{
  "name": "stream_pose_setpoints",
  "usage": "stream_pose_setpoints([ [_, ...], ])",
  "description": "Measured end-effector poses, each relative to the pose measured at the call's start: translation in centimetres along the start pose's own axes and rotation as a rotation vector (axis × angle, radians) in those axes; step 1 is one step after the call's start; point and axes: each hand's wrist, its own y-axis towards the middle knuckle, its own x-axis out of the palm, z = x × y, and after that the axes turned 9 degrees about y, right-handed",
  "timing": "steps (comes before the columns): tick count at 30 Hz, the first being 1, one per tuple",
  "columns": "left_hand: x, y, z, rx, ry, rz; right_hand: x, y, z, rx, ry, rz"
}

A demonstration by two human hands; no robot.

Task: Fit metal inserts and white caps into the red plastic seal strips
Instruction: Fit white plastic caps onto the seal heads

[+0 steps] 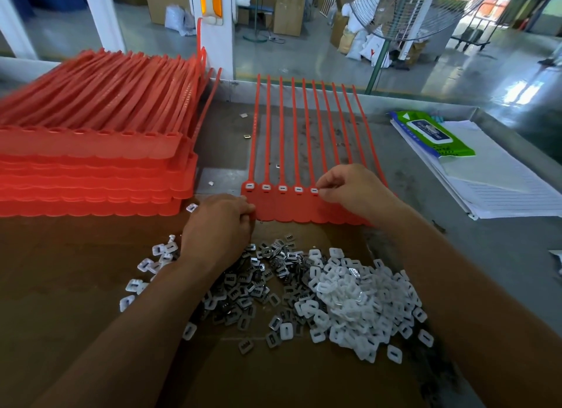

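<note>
Found the red seal strips (304, 208) as one joined sheet, flat mid-surface, heads toward the person, tails running away. Counted four white caps seated along the head row from the left end, plus the fifth cap (314, 190) under work. Saw the right hand (349, 188) over the row, thumb and forefinger apparently closed in a pinch on that fifth cap, other fingers curled; sockets further right hidden beneath it. Saw the left hand (219, 222) at the sheet's left near corner, fingers curled onto the edge, pinning it.

Judged the step as pressing cap five home, roughly halfway along this sheet. Needed the cap held square to its socket and pushed straight down until flush like its neighbours. Needed the left hand firm so the sheet did not slide. Could not tell whether a metal insert sat underneath; worth checking before pressing.

Noted loose metal inserts (243, 289) and a pile of white caps (349, 304) just on the near side of the sheet, on brown cardboard (60, 286). Noted a tall stack of red strips (91, 164) left, just beside the sheet. Spotted a wipes pack (431, 133) on lined paper (501, 188) far right on the grey surface (501, 255).
</note>
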Motion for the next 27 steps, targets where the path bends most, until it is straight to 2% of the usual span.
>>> stream_pose_setpoints([
  [9, 0.1, -0.1, -0.1, -0.018, 0.009, -0.001, 0.2, -5.1, -1.1, -0.107, -0.054, -0.299],
  [14, 0.1, 0.0, -0.2, -0.016, 0.013, -0.007, 0.6, -5.9, -0.7, -0.072, -0.079, -0.366],
  [19, 0.1, 0.0, -0.2, -0.009, 0.020, -0.012, 1.1, -5.9, -0.4, -0.045, -0.087, -0.362],
  [27, 0.1, 0.1, -0.3, -0.011, 0.020, -0.018, 1.0, -6.1, -0.1, -0.137, -0.130, -0.293],
])
